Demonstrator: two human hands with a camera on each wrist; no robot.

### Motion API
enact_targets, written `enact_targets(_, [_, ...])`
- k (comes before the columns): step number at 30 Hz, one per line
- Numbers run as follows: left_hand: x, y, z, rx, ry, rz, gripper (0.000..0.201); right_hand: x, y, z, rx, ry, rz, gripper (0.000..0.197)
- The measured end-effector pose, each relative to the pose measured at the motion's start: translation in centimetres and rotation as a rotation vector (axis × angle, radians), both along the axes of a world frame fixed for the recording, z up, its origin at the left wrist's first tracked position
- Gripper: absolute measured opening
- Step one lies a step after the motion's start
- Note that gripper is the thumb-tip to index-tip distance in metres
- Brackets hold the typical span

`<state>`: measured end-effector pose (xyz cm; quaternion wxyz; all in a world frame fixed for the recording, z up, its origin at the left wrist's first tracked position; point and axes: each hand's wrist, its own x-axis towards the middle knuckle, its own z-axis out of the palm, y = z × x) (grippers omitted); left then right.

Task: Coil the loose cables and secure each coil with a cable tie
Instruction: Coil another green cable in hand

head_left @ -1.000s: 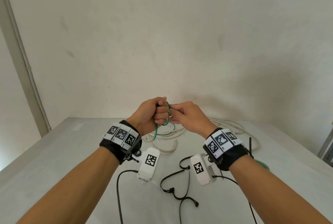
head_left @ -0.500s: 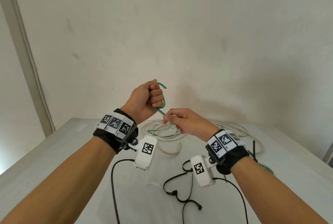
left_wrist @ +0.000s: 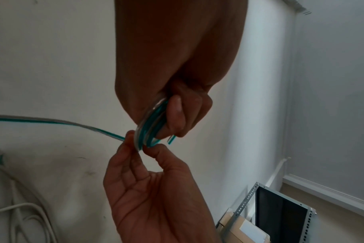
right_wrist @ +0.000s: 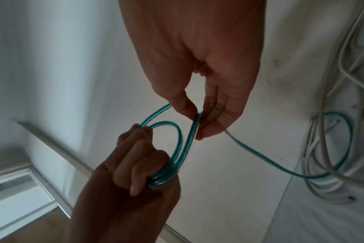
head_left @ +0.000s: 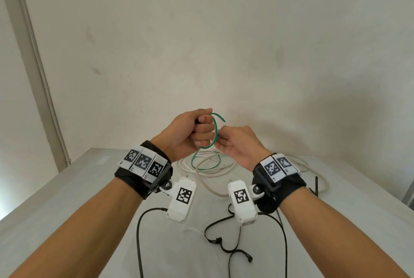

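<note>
A thin green cable is held up above the table. My left hand is a fist that grips a small coil of it, with loops sticking out past the knuckles. My right hand pinches the cable between thumb and fingers right beside that coil. From the pinch, the loose green cable runs down in a curve onto the table. A black cable tie lies on the table behind my right wrist.
A loose off-white cable lies in wide loops on the grey table under my hands. Black camera cords trail on the table near me. A wall stands just behind. A metal rack shows low in the left wrist view.
My hands had drawn apart, the left one raised; now the right hand has come back up beside the left fist, laying another loop of green cable onto the coil.
</note>
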<state>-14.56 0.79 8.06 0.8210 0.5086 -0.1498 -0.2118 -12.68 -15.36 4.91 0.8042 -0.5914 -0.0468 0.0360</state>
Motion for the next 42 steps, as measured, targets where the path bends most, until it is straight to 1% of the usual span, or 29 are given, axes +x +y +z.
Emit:
enact_targets(3, [-0.1,0.3,0.0,0.01,-0.003,-0.016,0.047,-0.1,-0.3,0.3,-0.125,0.011,-0.025,0.011])
enact_targets(5, [-0.2,0.4,0.2,-0.018,-0.009,-0.02,0.046,-0.2,-0.6,0.2,-0.248,0.03,-0.014,0.013])
enact_targets(8, [-0.4,0.7,1.2,-0.094,-0.031,-0.022,0.045,-0.9,-1.1,0.1,-0.503,0.109,0.133,0.02])
enact_targets(9, [-0.5,0.9,1.6,-0.112,-0.04,-0.021,0.045,-1.2,-1.2,0.1,-0.551,0.133,0.193,0.021])
enact_targets(11, [-0.5,0.9,2.5,-0.132,-0.051,-0.029,0.047,-1.6,-1.0,0.2,-0.582,0.154,0.287,0.019])
enact_targets(12, [-0.6,0.9,2.9,-0.139,-0.053,-0.04,0.047,-1.6,-0.8,0.2,-0.587,0.15,0.308,0.017])
enact_targets(14, [-0.8,0.7,3.7,-0.131,-0.053,-0.061,0.046,-1.4,-0.4,0.3,-0.564,0.1,0.296,0.016])
enact_targets(16, [-1.2,0.5,4.0,-0.067,-0.041,-0.071,0.044,-0.8,-0.2,0.4,-0.459,0.01,0.245,0.013])
enact_targets(18, [-1.5,0.5,3.4,0.006,0.003,-0.073,0.043,-0.3,-0.5,1.0,-0.32,-0.076,0.214,0.006])
enact_targets(20, [-1.4,0.9,2.4,0.05,0.047,-0.05,0.045,0.1,-0.8,1.8,-0.214,-0.139,0.216,0.008])
enact_targets(22, [-1.1,1.4,1.5,0.075,0.056,0.007,0.046,0.6,-1.2,2.7,-0.169,-0.179,0.21,0.013])
enact_targets(25, [-0.8,2.0,0.4,0.108,0.027,0.058,0.045,1.5,-1.4,3.3,-0.127,-0.148,0.143,0.016])
enact_targets(28, [-0.9,2.3,-0.6,0.207,0.02,0.022,0.043,2.2,-1.4,3.5,-0.077,-0.093,0.057,0.011])
enact_targets(30, [-0.9,2.2,-1.3,0.276,0.03,0.012,0.045,2.3,-1.6,3.7,-0.086,-0.1,0.026,0.007])
enact_targets(33, [-0.5,1.8,-2.0,0.338,0.036,0.001,0.045,2.3,-1.4,3.7,-0.166,-0.156,-0.008,0.003])
enact_targets(36, [-0.1,1.2,-2.7,0.39,0.048,-0.031,0.042,2.2,-0.8,3.5,-0.211,-0.208,-0.07,0.017])
enact_targets(38, [0.1,0.8,-3.1,0.392,0.071,-0.029,0.035,2.1,-0.4,3.3,-0.247,-0.226,-0.084,0.023])
enact_targets(40, [0.4,0.4,-3.4,0.373,0.105,0.012,0.03,1.9,0.0,3.3,-0.264,-0.217,-0.088,0.029])
enact_targets(42, [0.9,0.1,-3.6,0.335,0.15,0.086,0.03,1.6,0.4,3.3,-0.249,-0.178,-0.089,0.036])
